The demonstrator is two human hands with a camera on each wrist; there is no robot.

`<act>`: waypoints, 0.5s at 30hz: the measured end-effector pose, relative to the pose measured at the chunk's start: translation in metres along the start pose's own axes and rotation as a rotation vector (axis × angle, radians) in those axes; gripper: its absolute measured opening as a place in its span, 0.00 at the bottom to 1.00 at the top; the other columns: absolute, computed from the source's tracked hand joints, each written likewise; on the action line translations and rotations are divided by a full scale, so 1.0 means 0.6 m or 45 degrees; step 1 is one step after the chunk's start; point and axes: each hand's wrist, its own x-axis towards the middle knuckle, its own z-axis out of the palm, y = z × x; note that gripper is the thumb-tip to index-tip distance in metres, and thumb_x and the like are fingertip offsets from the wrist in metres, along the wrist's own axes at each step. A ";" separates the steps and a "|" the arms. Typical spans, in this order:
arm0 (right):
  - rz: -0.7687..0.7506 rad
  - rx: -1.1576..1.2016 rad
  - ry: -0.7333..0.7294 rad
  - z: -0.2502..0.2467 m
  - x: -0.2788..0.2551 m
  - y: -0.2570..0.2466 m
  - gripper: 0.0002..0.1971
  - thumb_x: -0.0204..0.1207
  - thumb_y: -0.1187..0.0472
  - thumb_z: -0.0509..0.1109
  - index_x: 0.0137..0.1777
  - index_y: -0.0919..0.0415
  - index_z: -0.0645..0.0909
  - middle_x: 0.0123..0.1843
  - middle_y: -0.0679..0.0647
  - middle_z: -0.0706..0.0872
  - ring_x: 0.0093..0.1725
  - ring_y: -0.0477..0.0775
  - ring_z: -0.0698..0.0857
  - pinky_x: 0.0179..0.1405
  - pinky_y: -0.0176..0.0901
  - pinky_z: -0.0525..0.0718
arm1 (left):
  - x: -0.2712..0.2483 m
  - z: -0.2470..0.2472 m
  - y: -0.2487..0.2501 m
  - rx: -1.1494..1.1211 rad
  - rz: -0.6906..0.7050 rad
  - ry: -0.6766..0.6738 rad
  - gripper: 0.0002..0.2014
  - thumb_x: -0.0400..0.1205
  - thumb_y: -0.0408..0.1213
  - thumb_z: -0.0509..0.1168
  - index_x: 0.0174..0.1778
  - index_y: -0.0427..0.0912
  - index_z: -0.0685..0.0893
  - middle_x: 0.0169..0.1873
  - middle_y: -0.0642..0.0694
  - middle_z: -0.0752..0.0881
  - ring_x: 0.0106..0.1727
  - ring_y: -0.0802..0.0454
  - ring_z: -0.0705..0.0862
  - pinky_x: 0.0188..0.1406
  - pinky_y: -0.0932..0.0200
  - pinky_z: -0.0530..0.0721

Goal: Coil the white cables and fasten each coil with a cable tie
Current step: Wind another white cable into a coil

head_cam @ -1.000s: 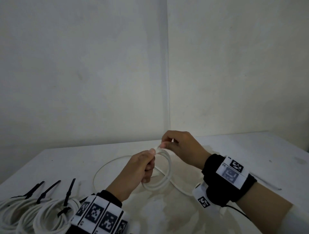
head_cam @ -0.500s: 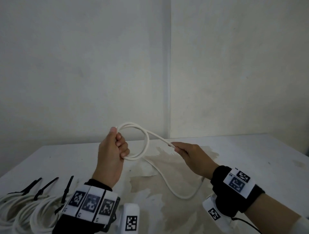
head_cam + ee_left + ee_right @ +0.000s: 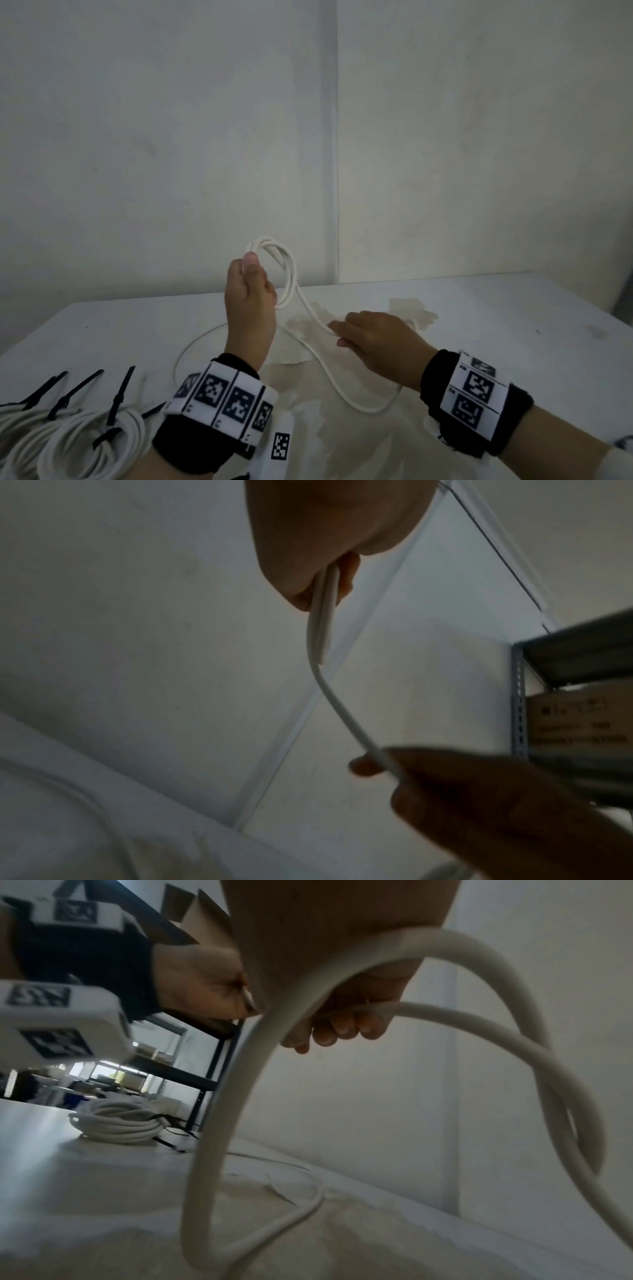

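Lying nearest at the table's (image 3: 513, 308) front-left edge were finished coils (image 3: 78, 442) of white cable, each cinched w/ a black cable tie (image 3: 118, 401); the right-wrist view showed one such bundle (image 3: 120, 1123) resting flat on the tabletop. Just beyond, a slack run of the white cable (image 3: 318, 363) curved across a stained patch (image 3: 342, 428) of the surface, up from the table to the right hand (image 3: 376, 342), held low over the table w/ palm down. That hand's fingers (image 3: 342, 1026) were curled around the cable, w/ the line passing thru the grip. From there the cable rose left to the left hand (image 3: 250, 301), raised upright above the table, thumb & fingers pinching together a small coil of approx two loops that stood out above & right of the fist. Farthest back, two pale wall panels (image 3: 171, 137) met at a vertical seam.
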 end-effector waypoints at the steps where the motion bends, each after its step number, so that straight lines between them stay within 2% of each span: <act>1: -0.009 -0.023 0.021 -0.004 0.002 -0.008 0.16 0.77 0.55 0.56 0.41 0.58 0.85 0.27 0.49 0.81 0.20 0.49 0.78 0.14 0.33 0.68 | -0.004 0.003 -0.006 0.084 0.039 -0.028 0.17 0.88 0.41 0.47 0.31 0.44 0.64 0.24 0.49 0.65 0.18 0.63 0.66 0.20 0.69 0.67; 4: -0.003 -0.078 0.081 -0.012 0.004 -0.025 0.26 0.85 0.54 0.46 0.37 0.57 0.84 0.28 0.49 0.79 0.20 0.48 0.76 0.15 0.33 0.65 | -0.010 0.004 -0.019 0.290 0.115 -0.093 0.17 0.87 0.43 0.47 0.32 0.46 0.64 0.23 0.49 0.67 0.19 0.61 0.66 0.22 0.64 0.67; 6: -0.056 -0.107 0.088 -0.017 0.005 -0.032 0.21 0.82 0.54 0.52 0.36 0.57 0.84 0.28 0.48 0.79 0.20 0.48 0.75 0.15 0.34 0.65 | -0.018 0.005 -0.026 0.384 0.161 -0.150 0.16 0.86 0.44 0.47 0.32 0.47 0.65 0.23 0.48 0.67 0.23 0.56 0.66 0.25 0.56 0.68; 8: -0.118 -0.139 0.075 -0.019 0.010 -0.038 0.16 0.77 0.55 0.57 0.34 0.56 0.83 0.28 0.48 0.79 0.21 0.49 0.76 0.15 0.34 0.65 | -0.031 0.009 -0.032 0.466 0.173 -0.232 0.15 0.86 0.45 0.47 0.33 0.49 0.66 0.23 0.49 0.68 0.24 0.53 0.66 0.26 0.55 0.67; 11: -0.186 -0.119 0.110 -0.022 0.024 -0.043 0.14 0.74 0.55 0.59 0.32 0.55 0.82 0.28 0.48 0.79 0.22 0.49 0.77 0.15 0.35 0.66 | -0.054 0.018 -0.039 0.481 0.061 -0.381 0.15 0.87 0.42 0.46 0.34 0.47 0.68 0.25 0.49 0.69 0.24 0.58 0.67 0.25 0.63 0.69; 13: -0.217 -0.021 0.121 -0.028 0.033 -0.045 0.12 0.73 0.55 0.61 0.32 0.57 0.81 0.29 0.49 0.81 0.22 0.49 0.77 0.15 0.35 0.69 | -0.064 0.018 -0.041 0.397 -0.085 -0.473 0.17 0.88 0.39 0.46 0.33 0.43 0.68 0.25 0.49 0.68 0.24 0.62 0.67 0.23 0.69 0.68; 15: -0.148 0.098 0.104 -0.035 0.040 -0.043 0.09 0.69 0.52 0.62 0.33 0.55 0.77 0.28 0.48 0.81 0.22 0.48 0.77 0.16 0.32 0.69 | -0.067 0.014 -0.043 0.327 -0.190 -0.589 0.18 0.87 0.34 0.47 0.31 0.41 0.70 0.26 0.48 0.70 0.27 0.60 0.70 0.25 0.69 0.70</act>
